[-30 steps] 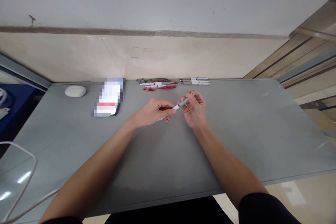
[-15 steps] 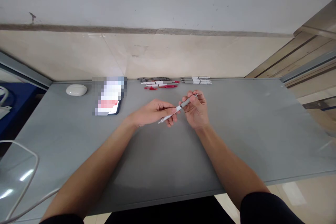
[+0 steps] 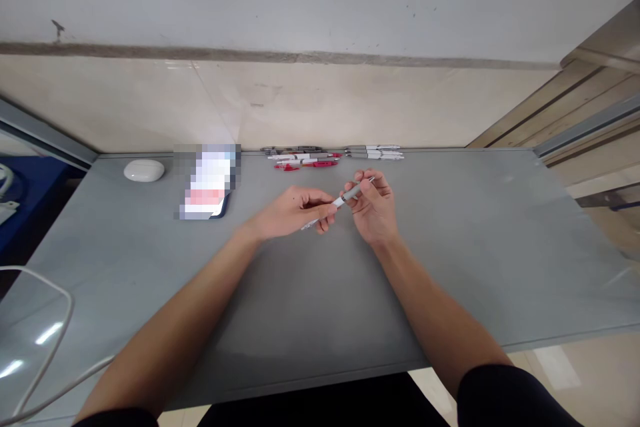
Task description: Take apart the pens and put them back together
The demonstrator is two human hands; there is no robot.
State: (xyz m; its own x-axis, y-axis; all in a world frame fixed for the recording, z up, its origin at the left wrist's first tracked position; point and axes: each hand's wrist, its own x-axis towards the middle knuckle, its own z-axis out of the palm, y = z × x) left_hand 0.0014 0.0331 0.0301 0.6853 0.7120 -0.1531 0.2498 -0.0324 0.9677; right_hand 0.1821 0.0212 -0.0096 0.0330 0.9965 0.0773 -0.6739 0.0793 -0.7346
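Observation:
Both my hands meet over the middle of a grey table (image 3: pixel 450 260) and hold one pen (image 3: pixel 345 199) with a white barrel and a grey grip. My left hand (image 3: pixel 293 213) pinches the white end of it. My right hand (image 3: pixel 373 207) is closed round the grey end, whose tip points up and to the right. The pen hangs a little above the table.
A row of red-and-white and grey pens (image 3: pixel 305 158) and a few white-and-grey pens (image 3: pixel 375 152) lie along the table's far edge by the wall. A phone (image 3: pixel 207 183) and a white earbud case (image 3: pixel 144 170) lie at the far left. A white cable (image 3: pixel 45 340) curves at the near left.
The hands have barely shifted. My left hand has slid a bit along the white barrel, so less of the pen's lower end shows than half a second ago.

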